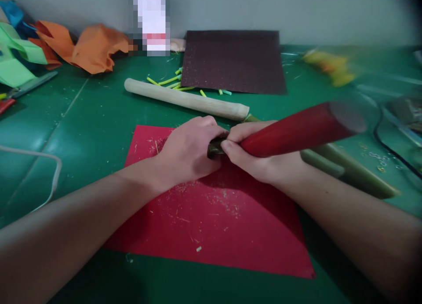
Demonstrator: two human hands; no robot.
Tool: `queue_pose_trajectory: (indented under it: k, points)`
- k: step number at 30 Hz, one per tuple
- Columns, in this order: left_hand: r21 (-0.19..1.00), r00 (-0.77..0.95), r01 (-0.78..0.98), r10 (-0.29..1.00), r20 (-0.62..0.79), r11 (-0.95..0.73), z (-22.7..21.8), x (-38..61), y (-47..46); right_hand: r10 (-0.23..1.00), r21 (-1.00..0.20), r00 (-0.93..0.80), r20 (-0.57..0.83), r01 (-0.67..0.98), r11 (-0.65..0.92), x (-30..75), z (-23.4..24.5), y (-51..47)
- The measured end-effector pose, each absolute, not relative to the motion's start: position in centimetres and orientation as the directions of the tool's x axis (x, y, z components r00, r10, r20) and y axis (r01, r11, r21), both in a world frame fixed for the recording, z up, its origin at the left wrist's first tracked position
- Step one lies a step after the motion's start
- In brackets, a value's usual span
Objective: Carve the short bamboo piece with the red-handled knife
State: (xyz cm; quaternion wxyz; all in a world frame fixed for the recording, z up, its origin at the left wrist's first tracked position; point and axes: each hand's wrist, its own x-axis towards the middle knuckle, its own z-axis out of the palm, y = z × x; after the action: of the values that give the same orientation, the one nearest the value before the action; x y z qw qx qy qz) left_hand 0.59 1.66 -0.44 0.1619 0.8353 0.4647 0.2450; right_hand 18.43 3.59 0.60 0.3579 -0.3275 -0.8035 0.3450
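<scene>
My left hand [189,152] is closed in a fist over a dark green piece [215,149] that pokes out beside its thumb. Right against it, my right hand [252,156] is wrapped round the near end of a red cylinder [303,128] that slants up to the right. Both hands sit above a red sheet [211,225] dusted with pale shavings. Green bamboo-like stalks [343,167] run off to the right under my right wrist.
A pale wooden rod [186,99] lies behind the hands, with short green cut bits [171,82] and a dark brown sheet [234,60] beyond it. Orange and green paper [89,46] is piled at the back left. A white cord [49,163] loops at the left.
</scene>
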Motion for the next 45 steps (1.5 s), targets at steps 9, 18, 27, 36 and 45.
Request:
queue_pose_trajectory:
  k: [9,18,27,36,45]
  points:
    - [0.511,0.437,0.679,0.849,0.297,-0.528,-0.6,0.6,1.6,0.845,-0.837,-0.330,0.421,0.217,0.502,18.3,0.2,4.1]
    - [0.500,0.455,0.694,0.854,0.253,-0.518,-0.3,0.5,1.6,0.733,-0.778,-0.578,0.358,0.249,0.576,18.6,0.9,3.7]
    - [0.513,0.430,0.686,0.857,0.285,-0.515,-0.6,0.6,1.5,0.857,-0.852,-0.257,0.446,0.173,0.495,18.1,0.2,4.0]
    - [0.509,0.447,0.687,0.854,0.266,-0.519,-0.4,0.5,1.6,0.769,-0.804,-0.535,0.350,0.249,0.540,18.7,1.1,3.8]
    - [0.512,0.438,0.683,0.853,0.283,-0.520,-0.6,0.5,1.6,0.845,-0.833,-0.292,0.448,0.205,0.513,18.3,0.1,3.9]
